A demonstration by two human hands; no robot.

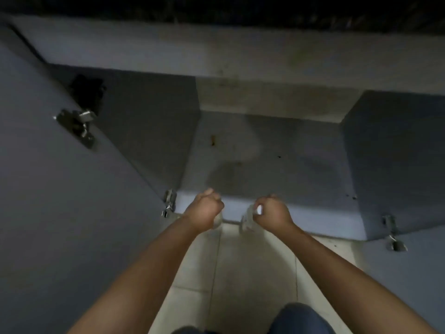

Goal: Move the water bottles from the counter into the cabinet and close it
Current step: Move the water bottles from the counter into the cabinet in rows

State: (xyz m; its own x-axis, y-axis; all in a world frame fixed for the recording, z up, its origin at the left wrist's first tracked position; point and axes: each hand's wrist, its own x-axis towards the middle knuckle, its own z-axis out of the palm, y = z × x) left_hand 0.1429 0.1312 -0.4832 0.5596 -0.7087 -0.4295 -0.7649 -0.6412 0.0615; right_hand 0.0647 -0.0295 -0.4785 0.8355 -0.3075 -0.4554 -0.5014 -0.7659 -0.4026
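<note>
I look down into an open grey cabinet (277,165) under the counter. My left hand (206,208) is closed around the top of a clear water bottle (218,220), most of which is hidden under the hand. My right hand (272,210) grips a second clear water bottle (248,218) by its neck, its white cap showing at the fingers. Both bottles hang upright just in front of the cabinet's front lip (301,220), above the floor. The cabinet floor behind the lip is bare and stained.
The left cabinet door (60,201) stands swung open, with metal hinges (77,126) on it. The right door (397,165) is open too. A dark counter edge (216,8) runs across the top. Pale floor tiles (252,273) lie below, and my knee in blue cloth (298,319).
</note>
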